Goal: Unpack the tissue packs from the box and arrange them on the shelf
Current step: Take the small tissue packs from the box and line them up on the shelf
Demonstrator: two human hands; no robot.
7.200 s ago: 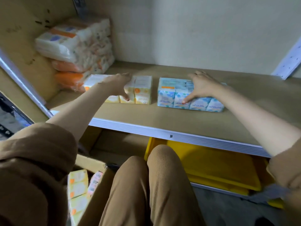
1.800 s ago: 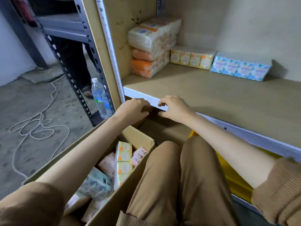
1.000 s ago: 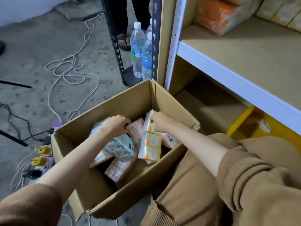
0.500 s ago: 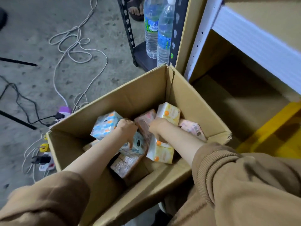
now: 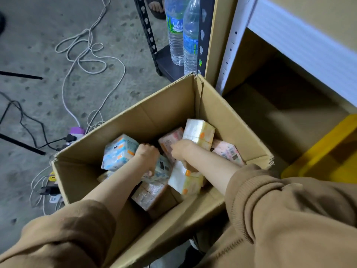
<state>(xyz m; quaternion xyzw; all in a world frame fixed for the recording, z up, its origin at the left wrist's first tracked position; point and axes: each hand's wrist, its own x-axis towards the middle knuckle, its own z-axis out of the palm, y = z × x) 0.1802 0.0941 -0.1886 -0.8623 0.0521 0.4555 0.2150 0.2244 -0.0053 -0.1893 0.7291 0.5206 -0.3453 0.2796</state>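
Note:
An open cardboard box stands on the floor beside the shelf post. Inside lie several tissue packs: blue, pink and yellow-white ones. My left hand is down in the box, closed around the blue tissue pack. My right hand grips the long yellow-white tissue pack, which stands tilted across the box. A pink tissue pack leans against the right wall, another pink pack lies low in the box. The shelf edge runs across the upper right.
Two water bottles stand on a dark rack base behind the box. White and black cables and a power strip lie on the concrete floor at left. A yellow bin sits under the shelf. A sandalled foot shows at the top.
I turned from the shelf down to the box and put both hands in. Over the last half second the hands stayed on the blue and yellow-white packs, which shifted only slightly.

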